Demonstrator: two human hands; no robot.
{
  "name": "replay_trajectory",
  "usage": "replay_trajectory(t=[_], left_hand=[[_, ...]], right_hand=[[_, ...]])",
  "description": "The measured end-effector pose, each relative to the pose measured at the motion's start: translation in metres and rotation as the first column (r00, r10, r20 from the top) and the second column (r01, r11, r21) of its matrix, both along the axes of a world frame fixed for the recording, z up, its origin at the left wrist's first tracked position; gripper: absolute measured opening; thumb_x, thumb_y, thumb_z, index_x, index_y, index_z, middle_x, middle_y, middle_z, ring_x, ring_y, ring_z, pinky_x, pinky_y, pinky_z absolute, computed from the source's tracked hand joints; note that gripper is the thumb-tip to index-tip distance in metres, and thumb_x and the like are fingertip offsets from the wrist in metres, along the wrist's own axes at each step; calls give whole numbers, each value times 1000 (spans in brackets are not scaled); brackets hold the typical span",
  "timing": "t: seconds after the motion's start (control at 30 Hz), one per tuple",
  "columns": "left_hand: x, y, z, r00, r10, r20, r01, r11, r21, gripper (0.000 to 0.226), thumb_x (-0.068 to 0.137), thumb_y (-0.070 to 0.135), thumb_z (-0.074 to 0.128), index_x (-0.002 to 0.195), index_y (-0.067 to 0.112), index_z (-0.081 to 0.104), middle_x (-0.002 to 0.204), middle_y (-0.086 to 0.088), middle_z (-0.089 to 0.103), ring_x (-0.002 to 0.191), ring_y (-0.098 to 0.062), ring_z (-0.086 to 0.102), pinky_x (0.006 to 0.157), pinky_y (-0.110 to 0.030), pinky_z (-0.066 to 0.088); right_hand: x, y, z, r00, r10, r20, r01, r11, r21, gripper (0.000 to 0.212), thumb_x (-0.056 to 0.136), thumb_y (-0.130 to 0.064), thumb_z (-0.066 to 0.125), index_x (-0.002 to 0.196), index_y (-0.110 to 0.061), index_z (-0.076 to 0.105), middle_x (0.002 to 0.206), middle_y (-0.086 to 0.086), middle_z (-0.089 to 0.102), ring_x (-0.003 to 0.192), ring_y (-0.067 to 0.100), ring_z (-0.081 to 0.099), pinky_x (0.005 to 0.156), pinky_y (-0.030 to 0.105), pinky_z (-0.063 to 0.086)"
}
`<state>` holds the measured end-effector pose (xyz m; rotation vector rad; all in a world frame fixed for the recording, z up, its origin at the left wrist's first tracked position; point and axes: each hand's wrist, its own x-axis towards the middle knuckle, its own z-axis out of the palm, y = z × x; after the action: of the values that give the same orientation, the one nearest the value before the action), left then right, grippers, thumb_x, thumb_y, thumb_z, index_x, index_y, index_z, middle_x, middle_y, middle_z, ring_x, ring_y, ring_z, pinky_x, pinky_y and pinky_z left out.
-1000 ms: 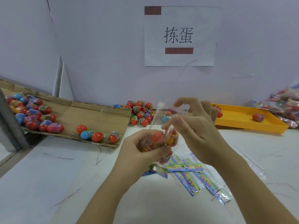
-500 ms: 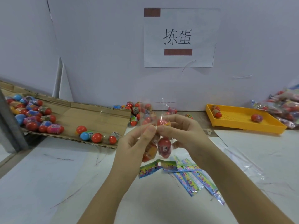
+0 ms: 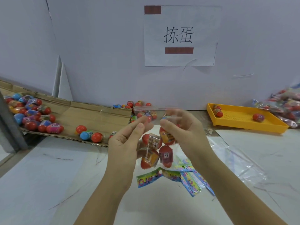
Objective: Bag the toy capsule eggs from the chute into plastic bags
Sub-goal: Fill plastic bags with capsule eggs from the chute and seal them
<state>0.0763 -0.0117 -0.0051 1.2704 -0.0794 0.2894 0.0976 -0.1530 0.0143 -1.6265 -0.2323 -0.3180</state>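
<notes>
Fingertips joined a half-second ago part, left hand (image 3: 126, 143) pinching the plastic bag (image 3: 155, 140), right hand's (image 3: 183, 132) grip blurred beyond telling, capsule eggs (image 3: 165, 155) hanging below them, apparently ready for sealing.

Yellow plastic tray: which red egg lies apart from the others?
The red capsule egg near the right end of the yellow plastic tray, lying alone. The other two eggs sit touching in its far-left corner.

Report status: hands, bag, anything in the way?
Left hand pinches clear bag, capsule eggs inside, off the table. Right hand at bag's mouth, fingers blurred. Spare bags lie below.
</notes>
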Motion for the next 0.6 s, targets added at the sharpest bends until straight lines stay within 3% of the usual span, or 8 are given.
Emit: replay_trajectory(t=[0.07, 0.13, 0.17, 0.27, 0.37, 0.5, 0.6], left_hand=[[-1, -2, -3, 993, 71, 98, -84, 987, 134, 27, 91, 25, 58, 103, 45, 72, 99, 15, 75, 89, -9, 71, 71, -30, 60], [-3, -3, -3, 976, 78, 203, -131, 956, 264, 35, 94, 24, 55, 100, 56, 68, 107, 23, 71, 99, -8, 67, 76, -23, 58], [-4, -5, -4, 969, 67, 239, -139, 943, 302, 38, 96, 21, 54, 100, 58, 66, 104, 24, 71, 89, -6, 68, 69, -16, 56], [-6, -7, -7, 955, 41, 295, -159, 907, 389, 37, 96, 25, 51, 107, 60, 58, 72, 12, 68, 58, -3, 53, 54, -9, 43], [-7, -8, -12, 946, 23, 324, -173, 880, 443, 36, 97, 24, 48, 117, 54, 53, 47, 13, 42, 42, -3, 34, 44, -7, 30], [-6, -8, -15, 924, 9, 381, -242, 787, 568, 45, 98, 10, 51, 127, 44, 50, 47, 17, 44, 41, -1, 38, 45, -9, 33], [-8, -8, -13, 895, 21, 446, -338, 684, 647, 42, 96, 10, 52, 132, 32, 46, 61, 29, 53, 51, 9, 48, 50, -1, 32]], right_hand=[[-1, 0, -3, 901, -258, 348, 333, 926, -177, 35, 79, -25, 76, 107, -34, 57, 92, -17, 62, 82, 2, 59, 68, 12, 48], [-2, -1, -3, 720, -199, 664, 501, 811, -301, 22, 84, -21, 70, 105, -22, 67, 94, -9, 63, 85, 11, 60, 76, 25, 50], [-3, -2, -4, 669, -123, 733, 526, 775, -350, 16, 86, -21, 66, 100, -18, 72, 93, -6, 67, 84, 15, 62, 76, 33, 52], [-4, 0, -6, 611, -18, 791, 565, 710, -420, 15, 88, -18, 65, 99, -13, 75, 96, -2, 73, 86, 20, 68, 74, 42, 53], [-5, 0, -9, 571, -19, 820, 621, 663, -417, 15, 88, -18, 67, 100, -13, 75, 95, -1, 74, 85, 21, 69, 73, 42, 53], [-4, -2, -6, 484, -33, 874, 718, 587, -375, 16, 91, -22, 63, 94, -13, 76, 89, -2, 74, 77, 20, 69, 70, 38, 52], [-6, -2, -5, 447, -35, 894, 761, 541, -359, 17, 91, -22, 62, 87, -13, 76, 81, -2, 73, 71, 19, 67, 70, 35, 49]])
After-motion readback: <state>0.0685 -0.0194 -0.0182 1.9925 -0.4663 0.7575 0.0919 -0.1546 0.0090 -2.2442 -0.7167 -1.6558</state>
